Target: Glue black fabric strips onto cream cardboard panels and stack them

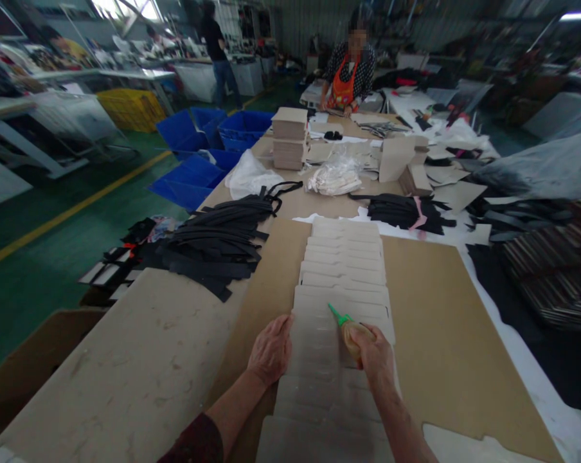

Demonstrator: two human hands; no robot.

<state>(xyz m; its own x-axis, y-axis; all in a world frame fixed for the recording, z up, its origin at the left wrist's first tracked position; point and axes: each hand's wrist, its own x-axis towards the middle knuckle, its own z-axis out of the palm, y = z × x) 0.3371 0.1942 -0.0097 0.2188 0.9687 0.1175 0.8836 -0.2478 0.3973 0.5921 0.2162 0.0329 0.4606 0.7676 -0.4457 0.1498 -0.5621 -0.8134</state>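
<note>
A long overlapping row of pale cardboard cut-outs [343, 270] runs down the middle of a brown board [430, 302]. My left hand [271, 350] rests on the left edge of the row, fingers curled down onto a sheet. My right hand [375, 354] is wrapped round a small glue bottle [351, 331] with a green nozzle that points up and left over the sheets.
A heap of black strips [218, 244] lies to the left, more black pieces [403, 212] and stacked cardboard [289, 138] farther back. Dark fabric [551, 283] covers the right side. Blue bins [208, 151] stand on the green floor. A person in an orange apron [349, 71] works at the far end.
</note>
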